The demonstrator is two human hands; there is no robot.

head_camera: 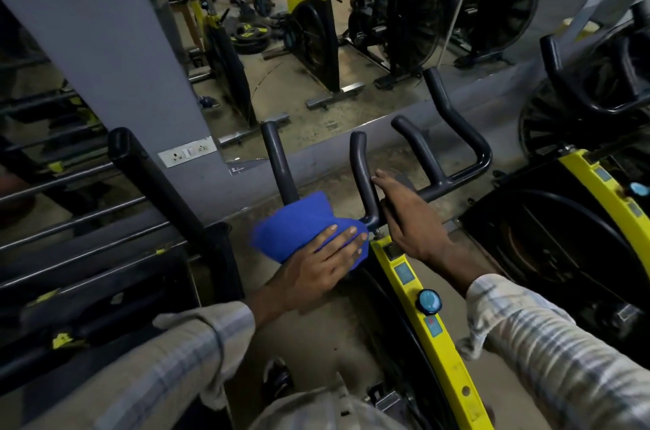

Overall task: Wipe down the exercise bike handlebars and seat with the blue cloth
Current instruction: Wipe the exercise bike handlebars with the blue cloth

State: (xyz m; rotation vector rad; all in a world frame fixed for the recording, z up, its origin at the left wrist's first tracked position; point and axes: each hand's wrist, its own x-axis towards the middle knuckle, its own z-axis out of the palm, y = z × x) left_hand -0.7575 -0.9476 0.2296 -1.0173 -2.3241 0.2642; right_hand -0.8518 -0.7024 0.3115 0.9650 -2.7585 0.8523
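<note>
No text, brand, number or sign can be read. The yellow frame (427,303) carries small blue and red labels, but their print is too blurred to make out. The yellow stickers on the dark rack (63,340) at the left are just as blurred.

Counting what's showing here: two hands, the left hand (318,266) and right hand (411,215), one blue cloth (295,225), four upright handlebar prongs (362,169) sticking up on the near bike, one teal knob (429,302) sitting on its yellow frame (446,359), and one white wall socket plate (187,151) hanging far left.
</note>
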